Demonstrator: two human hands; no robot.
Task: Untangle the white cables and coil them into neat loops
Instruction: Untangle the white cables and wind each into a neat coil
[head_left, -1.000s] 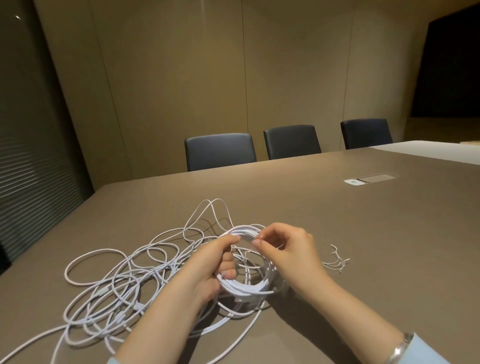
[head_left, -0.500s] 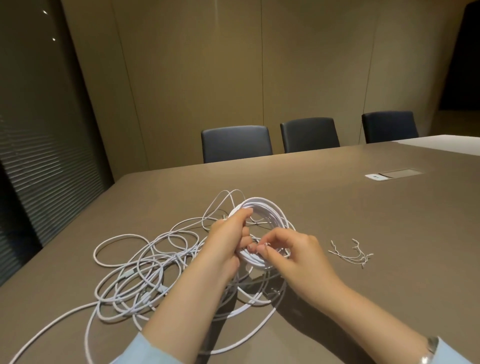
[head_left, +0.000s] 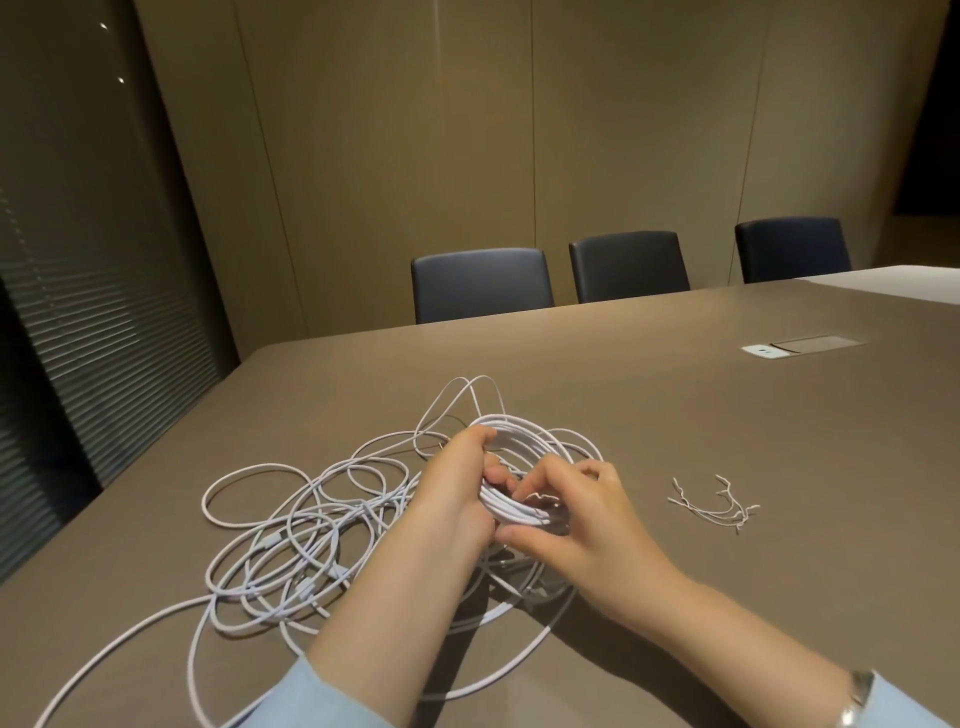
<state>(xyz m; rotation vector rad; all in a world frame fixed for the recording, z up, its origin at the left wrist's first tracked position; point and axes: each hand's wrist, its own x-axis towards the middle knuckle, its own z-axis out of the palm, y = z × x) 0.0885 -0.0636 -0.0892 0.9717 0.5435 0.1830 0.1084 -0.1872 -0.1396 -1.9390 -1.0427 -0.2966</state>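
Left hand: the left hand (head_left: 460, 493) grips the coil (head_left: 511, 470) from the left side, thumb over the top strands and fingers curled under and through the loop.
Right hand: the right hand (head_left: 576, 522) works at the near side of the coil, its fingers (head_left: 524, 486) bent and pinching the bundled strands close to the left fingers, its thumb below the bundle.
Coil: a tight bundle of white loops held between both hands, tilted, raised a little above the table (head_left: 675, 415); its lower right part is hidden behind the right hand.
Loose cables: the tangle (head_left: 306, 525) lies on the table left of the hands, many loops crossing one another; a few loops rise behind the coil, and one long strand runs off towards the near left edge. Whether the tangle joins the coil cannot be told.
Ties: a small bunch of thin white ties (head_left: 719, 506) lies on the table to the right, apart from the hands.
Sleeves: light blue sleeves (head_left: 306, 699) show at both wrists; a metal bracelet (head_left: 854, 699) sits on the right wrist.
Table: brown, with a socket panel (head_left: 802, 347) set into it far right.
Background: three dark chairs (head_left: 483, 283) stand at the far edge before a panelled wall.
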